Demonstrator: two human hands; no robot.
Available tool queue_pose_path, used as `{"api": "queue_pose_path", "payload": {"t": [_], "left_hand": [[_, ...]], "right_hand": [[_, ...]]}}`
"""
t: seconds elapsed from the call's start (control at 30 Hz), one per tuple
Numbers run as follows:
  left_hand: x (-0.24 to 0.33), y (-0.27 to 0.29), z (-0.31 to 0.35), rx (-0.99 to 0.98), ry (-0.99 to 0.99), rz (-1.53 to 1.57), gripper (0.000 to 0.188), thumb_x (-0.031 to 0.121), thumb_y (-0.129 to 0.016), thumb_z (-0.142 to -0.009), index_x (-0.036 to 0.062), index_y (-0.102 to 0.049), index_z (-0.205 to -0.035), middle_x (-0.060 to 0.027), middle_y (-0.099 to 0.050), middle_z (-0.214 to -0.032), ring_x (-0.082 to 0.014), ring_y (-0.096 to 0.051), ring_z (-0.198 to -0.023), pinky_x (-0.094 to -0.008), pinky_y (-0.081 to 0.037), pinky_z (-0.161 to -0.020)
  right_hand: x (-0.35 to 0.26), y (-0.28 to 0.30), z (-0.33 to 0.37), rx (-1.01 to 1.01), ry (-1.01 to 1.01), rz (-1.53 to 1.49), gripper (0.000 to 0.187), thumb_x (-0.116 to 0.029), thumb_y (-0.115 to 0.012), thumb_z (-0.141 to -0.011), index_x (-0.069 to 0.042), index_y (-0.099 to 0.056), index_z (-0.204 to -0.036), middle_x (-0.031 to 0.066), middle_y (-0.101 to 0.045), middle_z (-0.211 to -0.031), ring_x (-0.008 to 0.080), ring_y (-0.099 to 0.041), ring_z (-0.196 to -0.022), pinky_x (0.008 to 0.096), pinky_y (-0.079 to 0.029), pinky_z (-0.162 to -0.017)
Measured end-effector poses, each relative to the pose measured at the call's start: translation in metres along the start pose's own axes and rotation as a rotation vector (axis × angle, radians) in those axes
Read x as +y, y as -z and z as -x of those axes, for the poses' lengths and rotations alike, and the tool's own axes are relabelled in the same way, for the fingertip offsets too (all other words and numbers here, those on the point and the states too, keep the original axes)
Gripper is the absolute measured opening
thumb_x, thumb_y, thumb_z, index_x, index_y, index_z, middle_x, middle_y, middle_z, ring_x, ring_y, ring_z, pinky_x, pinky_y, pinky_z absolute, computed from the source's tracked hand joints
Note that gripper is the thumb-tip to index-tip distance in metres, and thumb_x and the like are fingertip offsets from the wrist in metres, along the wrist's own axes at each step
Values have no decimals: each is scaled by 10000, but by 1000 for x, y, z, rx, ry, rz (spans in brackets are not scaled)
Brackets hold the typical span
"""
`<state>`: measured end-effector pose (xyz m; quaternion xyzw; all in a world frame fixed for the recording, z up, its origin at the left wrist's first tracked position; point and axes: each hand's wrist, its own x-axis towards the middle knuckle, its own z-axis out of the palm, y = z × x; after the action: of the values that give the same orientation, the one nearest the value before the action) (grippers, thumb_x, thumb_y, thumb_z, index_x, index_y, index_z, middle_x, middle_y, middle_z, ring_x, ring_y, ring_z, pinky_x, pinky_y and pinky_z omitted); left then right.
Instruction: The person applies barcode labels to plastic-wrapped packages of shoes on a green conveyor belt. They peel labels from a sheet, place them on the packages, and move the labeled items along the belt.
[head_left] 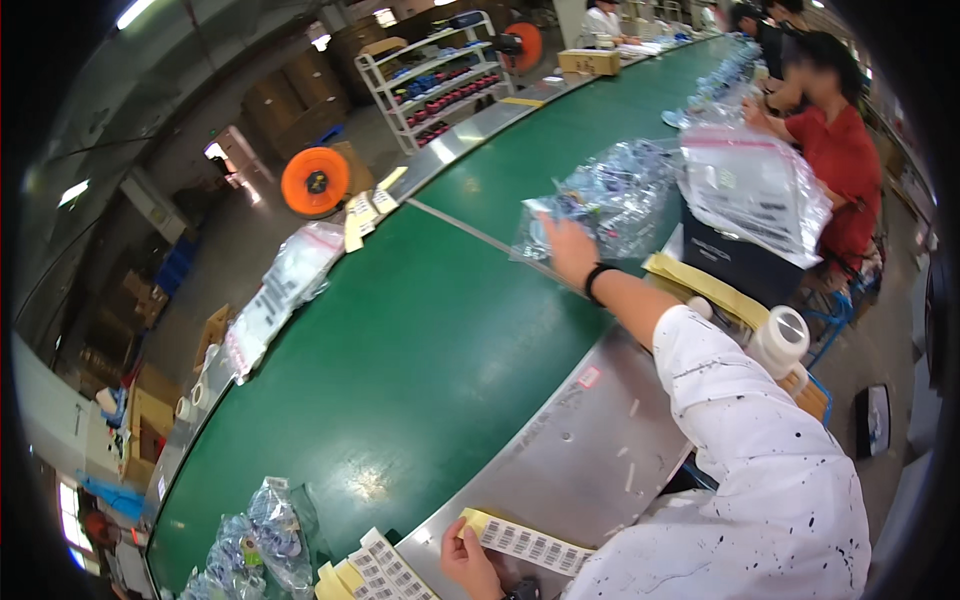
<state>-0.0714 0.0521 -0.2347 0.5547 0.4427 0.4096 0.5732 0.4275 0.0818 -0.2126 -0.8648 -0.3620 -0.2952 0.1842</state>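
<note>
In the head view my right hand [570, 250] reaches across the green belt, its fingers closed on the near edge of a clear plastic bag. It belongs to a pile of clear bags [630, 185] with bluish items inside, whose kind I cannot make out. At the lower edge, my left hand [470, 563] pinches a strip of white barcode labels [535, 545] on yellow backing. More label sheets [375, 575] lie beside it. Farther left on the belt sit several filled clear bags [255, 540].
The green conveyor belt [380, 400] has a metal edge [570, 440] near me. A black box [735, 255] under plastic bags [750, 180] and a white mug [780, 340] stand at right. Across the belt are a flat bag pack [285, 290], orange fan [315, 183] and shelf rack [435, 80]. A person in red [835, 160] works nearby.
</note>
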Motion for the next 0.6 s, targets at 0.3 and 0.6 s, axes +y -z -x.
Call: {"api": "queue_pose_path", "payload": {"t": [0.3, 0.6], "left_hand": [[17, 1, -2, -46, 82, -116, 236, 134, -554, -930, -25, -622, -1089, -97, -639, -988, -166, -579, -883, -283, -454, -785], [-1, -3, -4, 2, 117, -55, 229, 124, -577, -914, -3, -629, -1098, -65, -635, -945, -126, -570, -824, -257, -455, -731]], "right_hand": [[46, -30, -5, -284, 154, 100, 619, -4, -558, -753, -125, -404, -1340, 163, -631, -839, 340, -594, -838, 436, -455, -767], [-159, 37, -1, -970, 184, -1192, 813, -25, -590, -778, -38, -143, -1457, 124, -637, -773, 180, -603, -675, 333, -485, -590]]}}
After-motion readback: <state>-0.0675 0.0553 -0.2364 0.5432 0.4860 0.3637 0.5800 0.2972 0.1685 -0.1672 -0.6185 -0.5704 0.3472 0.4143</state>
